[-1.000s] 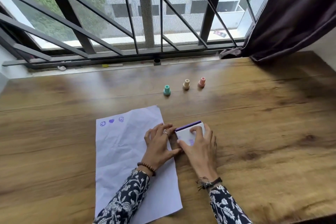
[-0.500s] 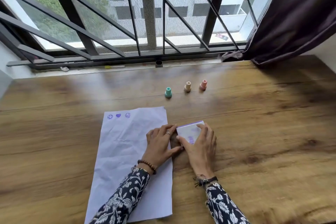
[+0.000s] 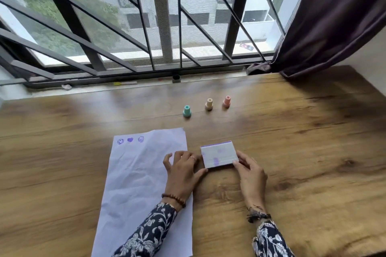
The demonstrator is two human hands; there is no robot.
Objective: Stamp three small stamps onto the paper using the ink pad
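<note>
A: Starting on the left, what's there?

B: The paper [image 3: 144, 183] lies on the desk [image 3: 302, 152], with three purple prints [image 3: 130, 140] in its far corner, well beyond the left hand [image 3: 182, 170]. That hand rests on the paper's right edge, fingers spread, its thumb touching the near left corner of the ink pad [image 3: 219, 156]; it grips nothing.

A: And the pad?

B: Lid shut, flat between the two hands. The right hand [image 3: 250, 170] pinches its near right corner with fingertips.

A: The stamps?

B: The green stamp [image 3: 187, 111], cream stamp [image 3: 209, 104] and pink stamp [image 3: 226, 101] stand beyond the pad, well clear.

A: Risks?

B: The lid looks ink-smudged, so fingers could mark the paper. Dragging the left hand might also crease or shift the sheet.
</note>
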